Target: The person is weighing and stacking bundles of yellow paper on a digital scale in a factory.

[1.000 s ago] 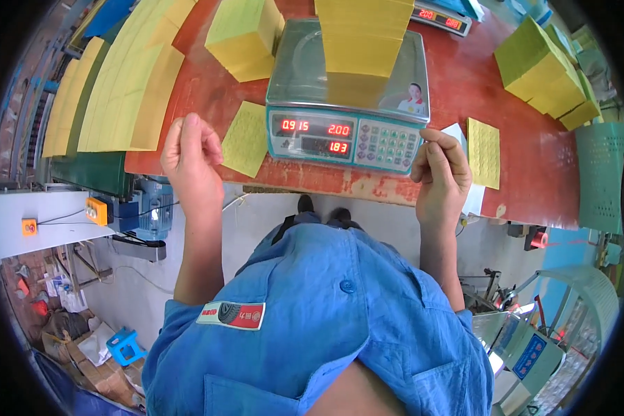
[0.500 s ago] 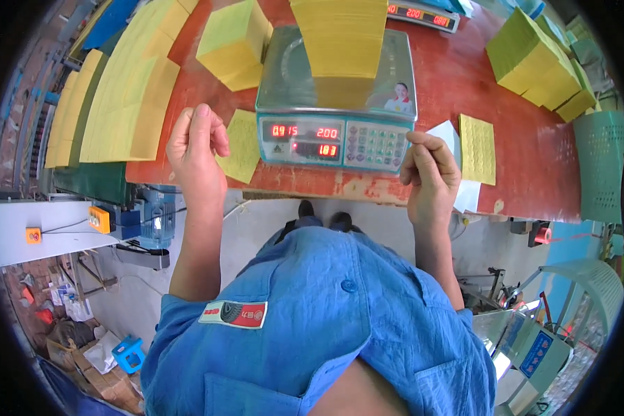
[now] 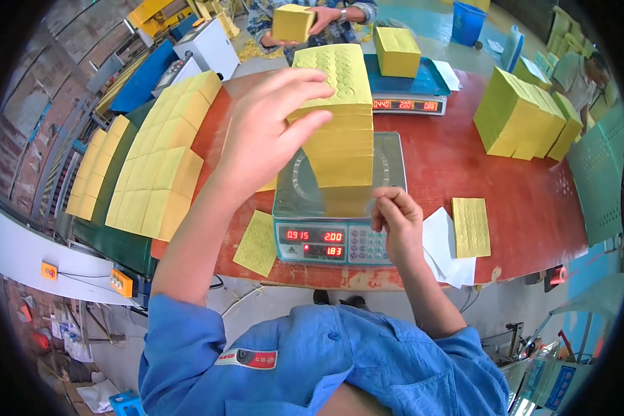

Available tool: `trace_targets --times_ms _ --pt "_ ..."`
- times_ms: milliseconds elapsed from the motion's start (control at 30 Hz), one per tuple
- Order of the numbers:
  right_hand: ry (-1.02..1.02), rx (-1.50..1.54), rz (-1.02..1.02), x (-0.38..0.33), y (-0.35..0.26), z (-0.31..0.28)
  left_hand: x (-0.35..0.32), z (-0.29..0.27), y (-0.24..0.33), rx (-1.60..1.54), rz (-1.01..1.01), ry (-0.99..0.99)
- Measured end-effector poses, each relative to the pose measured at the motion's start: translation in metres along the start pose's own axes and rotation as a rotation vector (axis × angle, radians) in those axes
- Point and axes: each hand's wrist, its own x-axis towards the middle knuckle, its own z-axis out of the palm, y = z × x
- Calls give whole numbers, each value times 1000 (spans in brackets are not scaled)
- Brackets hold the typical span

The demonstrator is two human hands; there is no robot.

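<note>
A tall stack of yellow sheets [image 3: 340, 139] stands on the pan of a grey digital scale [image 3: 326, 239] at the front of the red table [image 3: 513, 180]. My left hand [image 3: 267, 135] is raised against the stack's upper left side. Its fingers lie over the top edge and its thumb presses the side, gripping the upper sheets. My right hand [image 3: 395, 222] is at the foot of the stack, above the scale's keypad. Its fingers are curled and pinched together, and I see nothing in them.
Loose yellow sheets [image 3: 258, 243] [image 3: 470, 225] and white paper [image 3: 442, 246] lie beside the scale. Rows of yellow stacks [image 3: 152, 159] fill the left, and more stacks [image 3: 520, 118] stand at the right. Behind is a second scale [image 3: 409, 104] with a yellow block [image 3: 397, 52]. Across the table a person holds another block [image 3: 291, 22].
Both hands have left the table's front edge. My left hand rose to the top of the stack, and my right hand moved in to the stack's base. The view tilted up.
</note>
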Motion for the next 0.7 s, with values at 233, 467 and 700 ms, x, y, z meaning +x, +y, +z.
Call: trace_targets --times_ms 233,467,700 --pt "50 37 72 -13 23 -11 24 21 -44 -55 -117 -161" --pt "91 45 129 -20 24 -18 24 27 -49 -125 -125 -142" --pt "64 45 133 -20 22 -15 24 28 -45 4 -49 -95"
